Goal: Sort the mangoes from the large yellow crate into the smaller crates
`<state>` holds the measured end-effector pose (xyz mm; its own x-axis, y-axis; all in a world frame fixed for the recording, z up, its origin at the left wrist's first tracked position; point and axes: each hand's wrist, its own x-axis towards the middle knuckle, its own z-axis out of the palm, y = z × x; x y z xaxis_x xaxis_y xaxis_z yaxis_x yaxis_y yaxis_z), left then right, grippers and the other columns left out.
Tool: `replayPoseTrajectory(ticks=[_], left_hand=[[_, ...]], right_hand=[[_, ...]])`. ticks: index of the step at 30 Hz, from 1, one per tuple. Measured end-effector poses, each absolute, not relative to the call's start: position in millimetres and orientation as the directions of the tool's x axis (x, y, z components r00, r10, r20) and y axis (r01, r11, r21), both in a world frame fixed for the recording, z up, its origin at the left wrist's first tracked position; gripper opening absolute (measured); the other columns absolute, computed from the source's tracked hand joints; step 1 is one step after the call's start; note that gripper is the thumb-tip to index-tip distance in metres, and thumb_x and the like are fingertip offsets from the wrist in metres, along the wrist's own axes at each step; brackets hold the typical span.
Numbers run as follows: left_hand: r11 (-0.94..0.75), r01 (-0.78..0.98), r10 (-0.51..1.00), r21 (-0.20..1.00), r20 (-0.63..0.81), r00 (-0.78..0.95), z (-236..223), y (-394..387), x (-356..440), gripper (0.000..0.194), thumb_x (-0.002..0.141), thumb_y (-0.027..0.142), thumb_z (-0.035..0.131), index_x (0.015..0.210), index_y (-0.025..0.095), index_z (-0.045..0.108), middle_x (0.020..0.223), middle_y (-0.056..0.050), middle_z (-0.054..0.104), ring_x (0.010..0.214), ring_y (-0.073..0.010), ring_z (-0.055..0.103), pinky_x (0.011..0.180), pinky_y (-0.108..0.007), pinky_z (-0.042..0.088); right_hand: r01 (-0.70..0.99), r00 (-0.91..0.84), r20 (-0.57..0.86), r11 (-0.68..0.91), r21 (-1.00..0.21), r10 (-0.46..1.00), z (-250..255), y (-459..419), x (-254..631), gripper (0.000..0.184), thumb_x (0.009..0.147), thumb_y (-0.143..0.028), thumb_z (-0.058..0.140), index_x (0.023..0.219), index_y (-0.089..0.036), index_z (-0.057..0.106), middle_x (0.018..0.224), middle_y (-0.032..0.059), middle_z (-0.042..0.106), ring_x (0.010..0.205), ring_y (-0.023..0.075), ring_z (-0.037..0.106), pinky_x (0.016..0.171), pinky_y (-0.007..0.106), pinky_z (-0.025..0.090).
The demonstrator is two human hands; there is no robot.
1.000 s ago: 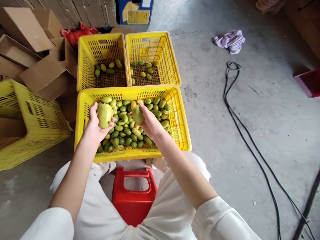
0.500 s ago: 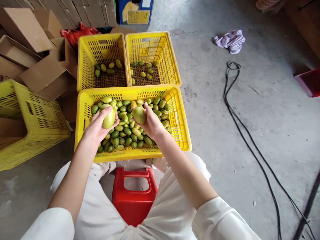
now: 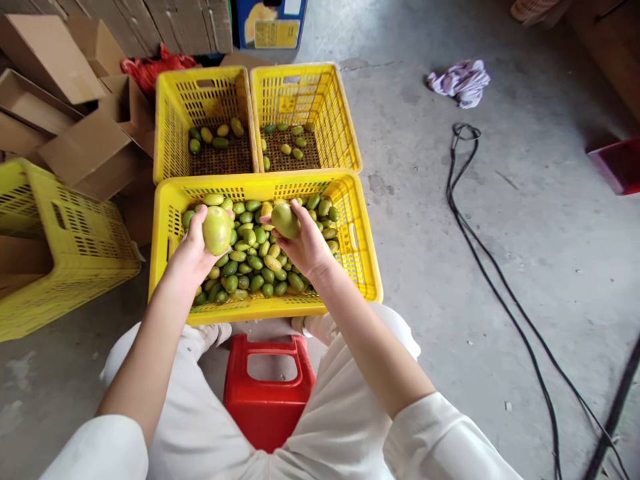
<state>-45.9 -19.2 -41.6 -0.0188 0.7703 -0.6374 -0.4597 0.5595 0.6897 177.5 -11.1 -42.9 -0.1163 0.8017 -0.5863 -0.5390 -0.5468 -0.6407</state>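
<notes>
My left hand (image 3: pixel 191 256) is closed round a smooth yellow-green oval fruit (image 3: pixel 217 231), thumb along its left side. In my right hand (image 3: pixel 309 248) is another green oval fruit (image 3: pixel 285 221), held between thumb and fingers. Both fruits are raised over a wide yellow plastic crate (image 3: pixel 280 307), a short gap between them. Many loose green and yellowish fruits (image 3: pixel 255 262) cover the floor of that crate. The hands and forearms hide some of them.
Behind stand two yellow crates, left (image 3: pixel 173 127) and right (image 3: pixel 340 120), each with several fruits. Another yellow crate (image 3: pixel 95 230) and open cardboard boxes (image 3: pixel 90 150) are at left. A red stool (image 3: pixel 265 407) is between my legs. A black cable (image 3: pixel 480 257) and cloth (image 3: pixel 463 83) lie right.
The fruit in my left hand has been turned, showing a different side. My right hand has shifted slightly up and right with its fruit, which is tilted differently.
</notes>
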Motion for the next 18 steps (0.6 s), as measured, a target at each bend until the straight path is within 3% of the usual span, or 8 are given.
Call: replayPoseTrajectory(ticks=[4, 8, 12, 18], left_hand=[[0.583, -0.475, 0.712, 0.659, -0.696, -0.093, -35.1, -16.6, -36.2, 0.040, 0.110, 0.062, 0.073, 0.115, 0.023, 0.080, 0.093, -0.008, 0.082, 0.072, -0.0208, 0.075, 0.065, -0.029, 0.063], [0.582, -0.509, 0.671, 0.634, -0.728, -0.140, -26.7, -17.5, -23.3, 0.046, 0.116, 0.066, 0.059, 0.112, 0.024, 0.077, 0.100, -0.012, 0.084, 0.076, -0.0224, 0.076, 0.065, -0.031, 0.063], [0.540, -0.525, 0.695, 0.658, -0.700, -0.164, -19.3, -19.6, -19.3, 0.046, 0.109, 0.072, 0.070, 0.106, 0.026, 0.076, 0.100, -0.009, 0.083, 0.080, -0.0229, 0.078, 0.060, -0.027, 0.060], [0.509, -0.519, 0.713, 0.686, -0.674, -0.192, -9.1, -17.3, -22.0, 0.045, 0.099, 0.072, 0.082, 0.104, 0.028, 0.078, 0.098, -0.008, 0.083, 0.085, -0.0236, 0.078, 0.063, -0.028, 0.064]], right_hand=[[-0.559, -0.125, -0.607, -0.561, -0.610, 0.785, -39.4, -10.0, 178.8, 0.047, 0.097, -0.071, 0.083, 0.109, -0.030, 0.063, 0.111, 0.0052, 0.085, 0.098, 0.0258, 0.078, 0.064, 0.032, 0.063], [-0.589, -0.104, -0.579, -0.520, -0.619, 0.808, -41.9, -10.2, 181.8, 0.032, 0.102, -0.057, 0.080, 0.116, -0.032, 0.065, 0.102, -0.0001, 0.077, 0.088, 0.0228, 0.079, 0.065, 0.032, 0.066], [-0.619, -0.113, -0.579, -0.513, -0.594, 0.807, -46.3, -8.3, 182.0, 0.039, 0.103, -0.067, 0.081, 0.113, -0.032, 0.067, 0.093, -0.0021, 0.074, 0.079, 0.0198, 0.075, 0.067, 0.032, 0.066], [-0.620, -0.117, -0.588, -0.522, -0.586, 0.800, -42.3, -7.3, 180.1, 0.050, 0.096, -0.078, 0.084, 0.107, -0.031, 0.069, 0.091, 0.0001, 0.077, 0.088, 0.0226, 0.080, 0.068, 0.031, 0.063]])
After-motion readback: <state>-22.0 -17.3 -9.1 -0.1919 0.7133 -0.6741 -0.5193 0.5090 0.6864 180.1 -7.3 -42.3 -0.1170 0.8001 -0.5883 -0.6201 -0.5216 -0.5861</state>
